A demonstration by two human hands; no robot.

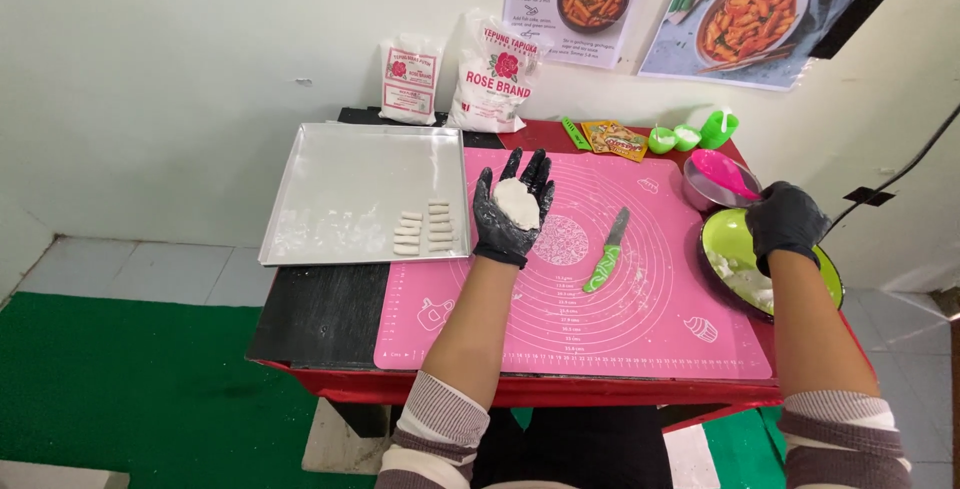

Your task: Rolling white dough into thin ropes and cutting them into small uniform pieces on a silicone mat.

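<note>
While the left hand [513,207] lies open under one dough lump [517,203], the right hand [785,221] – grip unclear – reaches the green bowl [828,284]

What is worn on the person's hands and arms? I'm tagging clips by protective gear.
Both the left hand and the right hand wear black disposable-looking gloves, the left dusted white with flour. The forearms are bare; grey-and-white striped sleeves are pushed up near the elbows.
</note>
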